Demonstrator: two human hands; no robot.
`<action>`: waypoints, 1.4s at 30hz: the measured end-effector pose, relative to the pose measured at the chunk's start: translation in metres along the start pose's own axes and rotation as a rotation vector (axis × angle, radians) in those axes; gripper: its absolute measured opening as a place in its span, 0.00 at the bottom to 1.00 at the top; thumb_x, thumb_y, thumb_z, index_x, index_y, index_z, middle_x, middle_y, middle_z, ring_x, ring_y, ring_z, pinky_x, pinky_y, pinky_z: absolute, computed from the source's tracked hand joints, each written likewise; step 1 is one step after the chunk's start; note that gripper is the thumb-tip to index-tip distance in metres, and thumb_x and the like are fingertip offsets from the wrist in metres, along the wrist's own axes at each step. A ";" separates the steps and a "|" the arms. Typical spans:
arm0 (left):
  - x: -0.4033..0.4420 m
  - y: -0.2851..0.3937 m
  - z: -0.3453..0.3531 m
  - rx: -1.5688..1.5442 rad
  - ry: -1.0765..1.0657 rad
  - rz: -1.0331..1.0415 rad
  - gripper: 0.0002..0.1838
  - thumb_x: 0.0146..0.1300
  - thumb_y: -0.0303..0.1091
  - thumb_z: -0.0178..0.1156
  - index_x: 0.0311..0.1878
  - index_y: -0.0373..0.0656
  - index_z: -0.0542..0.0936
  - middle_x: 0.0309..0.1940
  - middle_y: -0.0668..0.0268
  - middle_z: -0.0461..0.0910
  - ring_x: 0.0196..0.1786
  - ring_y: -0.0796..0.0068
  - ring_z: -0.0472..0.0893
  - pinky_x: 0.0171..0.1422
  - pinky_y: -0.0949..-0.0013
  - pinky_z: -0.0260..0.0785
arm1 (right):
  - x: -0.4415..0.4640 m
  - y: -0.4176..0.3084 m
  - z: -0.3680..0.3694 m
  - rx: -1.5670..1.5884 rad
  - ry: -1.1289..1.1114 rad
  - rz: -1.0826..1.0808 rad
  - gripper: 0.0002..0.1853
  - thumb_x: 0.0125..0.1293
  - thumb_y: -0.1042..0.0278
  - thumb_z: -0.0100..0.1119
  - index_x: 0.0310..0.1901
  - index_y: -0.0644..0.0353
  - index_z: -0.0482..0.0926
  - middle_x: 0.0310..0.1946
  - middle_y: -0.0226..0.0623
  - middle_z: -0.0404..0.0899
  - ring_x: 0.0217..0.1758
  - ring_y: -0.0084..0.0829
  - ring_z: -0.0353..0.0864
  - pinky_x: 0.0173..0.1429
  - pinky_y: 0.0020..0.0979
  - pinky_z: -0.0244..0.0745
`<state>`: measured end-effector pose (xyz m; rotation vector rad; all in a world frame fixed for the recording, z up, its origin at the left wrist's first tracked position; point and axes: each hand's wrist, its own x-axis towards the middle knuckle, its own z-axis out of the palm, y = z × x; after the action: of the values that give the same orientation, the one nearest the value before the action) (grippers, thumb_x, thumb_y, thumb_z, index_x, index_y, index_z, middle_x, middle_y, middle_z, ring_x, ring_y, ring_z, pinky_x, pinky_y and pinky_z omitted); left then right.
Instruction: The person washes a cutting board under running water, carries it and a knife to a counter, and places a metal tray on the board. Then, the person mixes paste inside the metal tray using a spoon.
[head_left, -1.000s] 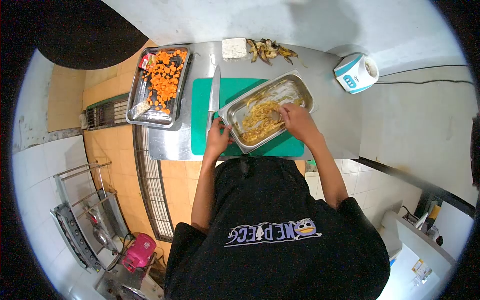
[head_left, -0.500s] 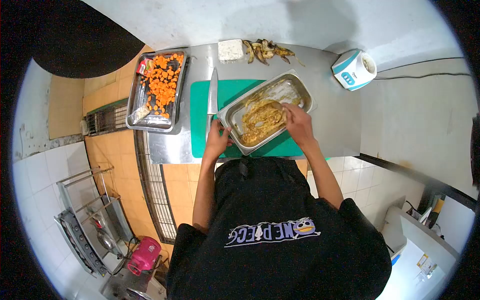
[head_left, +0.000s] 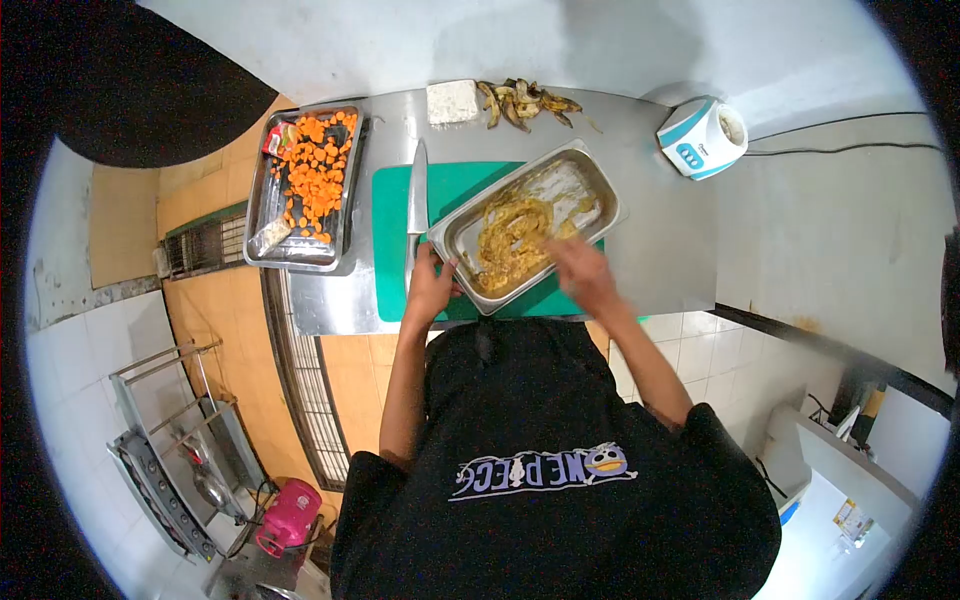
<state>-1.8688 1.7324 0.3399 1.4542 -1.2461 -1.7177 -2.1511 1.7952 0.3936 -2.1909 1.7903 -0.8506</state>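
A deep rectangular steel food pan [head_left: 612, 205] sits slantwise on the green cutting board [head_left: 392, 190]. Mashed yellow-brown mixture [head_left: 508, 240] is smeared over the pan's floor. My left hand [head_left: 430, 287] grips the pan's near left corner, fingers closed at the rim. Over the near right side of the pan, my right hand [head_left: 583, 275] is closed and blurred by motion; whatever it holds at the mixture is too smeared to name. A large knife [head_left: 418, 190] lies along the board's left part, its handle close to my left hand.
On the left, a dark tray [head_left: 250, 215] carries cut carrots [head_left: 318, 185] and small packets. Against the wall lie a white block [head_left: 452, 102] and blackened banana peels [head_left: 522, 103]. A white-and-teal appliance base [head_left: 700, 142] with a cord stands at the right.
My right hand has shifted slightly left and toward me, and the mash has been pushed into a different shape. My left hand stays at the pan's corner. The whole view has moved slightly.
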 end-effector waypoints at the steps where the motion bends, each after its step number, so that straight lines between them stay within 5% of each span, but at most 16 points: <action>1: 0.000 0.000 0.000 0.058 0.009 0.039 0.23 0.73 0.29 0.57 0.65 0.36 0.61 0.48 0.51 0.80 0.27 0.68 0.85 0.25 0.69 0.79 | -0.003 -0.020 0.010 0.094 -0.064 -0.047 0.27 0.59 0.79 0.58 0.62 0.50 0.80 0.37 0.44 0.83 0.42 0.46 0.83 0.45 0.44 0.81; 11: -0.029 0.000 0.001 -0.052 -0.039 -0.087 0.35 0.63 0.16 0.63 0.71 0.39 0.60 0.44 0.59 0.75 0.34 0.67 0.86 0.34 0.69 0.82 | 0.018 -0.007 -0.021 0.049 -0.158 0.174 0.24 0.60 0.77 0.56 0.59 0.47 0.80 0.38 0.44 0.77 0.38 0.49 0.82 0.42 0.47 0.80; 16: -0.026 0.011 0.000 -0.054 -0.046 -0.105 0.34 0.61 0.14 0.64 0.68 0.41 0.63 0.42 0.61 0.75 0.35 0.66 0.86 0.33 0.68 0.81 | 0.025 -0.074 0.035 0.184 -0.227 0.065 0.20 0.60 0.79 0.56 0.52 0.49 0.82 0.36 0.41 0.76 0.38 0.47 0.81 0.40 0.46 0.77; 23: -0.026 0.007 0.002 -0.176 -0.028 -0.098 0.25 0.60 0.12 0.63 0.57 0.40 0.67 0.41 0.63 0.75 0.34 0.68 0.85 0.34 0.67 0.83 | 0.032 -0.009 -0.007 0.015 -0.100 0.179 0.18 0.63 0.75 0.54 0.53 0.50 0.82 0.41 0.46 0.78 0.37 0.50 0.82 0.38 0.47 0.80; 29: -0.023 0.006 0.001 -0.062 -0.033 -0.062 0.25 0.60 0.14 0.65 0.58 0.39 0.68 0.43 0.62 0.75 0.36 0.67 0.84 0.35 0.68 0.84 | 0.029 -0.070 0.045 0.212 -0.117 -0.032 0.16 0.61 0.81 0.55 0.48 0.51 0.83 0.33 0.42 0.74 0.34 0.48 0.80 0.34 0.46 0.76; 32: -0.025 0.011 0.004 -0.024 -0.029 -0.094 0.26 0.60 0.15 0.66 0.59 0.39 0.67 0.43 0.61 0.76 0.37 0.67 0.85 0.35 0.68 0.84 | 0.061 -0.023 0.031 0.145 0.069 -0.024 0.15 0.61 0.80 0.55 0.46 0.51 0.83 0.33 0.42 0.74 0.33 0.47 0.80 0.34 0.45 0.76; 37: -0.021 0.015 0.020 -0.093 -0.018 -0.113 0.30 0.61 0.15 0.66 0.63 0.39 0.65 0.45 0.59 0.76 0.39 0.64 0.86 0.36 0.64 0.86 | 0.002 -0.021 0.010 -0.029 -0.180 0.070 0.13 0.60 0.76 0.53 0.45 0.54 0.80 0.40 0.42 0.78 0.36 0.50 0.83 0.38 0.47 0.82; 40: -0.021 0.018 0.027 -0.068 -0.001 -0.103 0.30 0.61 0.15 0.65 0.64 0.39 0.63 0.47 0.57 0.75 0.37 0.63 0.86 0.36 0.64 0.87 | 0.016 -0.051 0.024 0.249 -0.157 -0.120 0.16 0.58 0.77 0.56 0.48 0.50 0.82 0.37 0.40 0.75 0.37 0.46 0.81 0.35 0.45 0.78; 42: -0.023 0.022 0.029 -0.056 0.019 -0.114 0.30 0.61 0.15 0.64 0.64 0.39 0.62 0.47 0.56 0.74 0.34 0.63 0.86 0.34 0.64 0.88 | 0.044 -0.010 0.029 0.153 -0.057 -0.112 0.15 0.60 0.76 0.54 0.47 0.52 0.82 0.39 0.44 0.77 0.37 0.49 0.82 0.38 0.47 0.80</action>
<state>-1.8939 1.7516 0.3693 1.5309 -1.1153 -1.7939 -2.1223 1.7502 0.3881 -2.2095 1.5351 -0.9058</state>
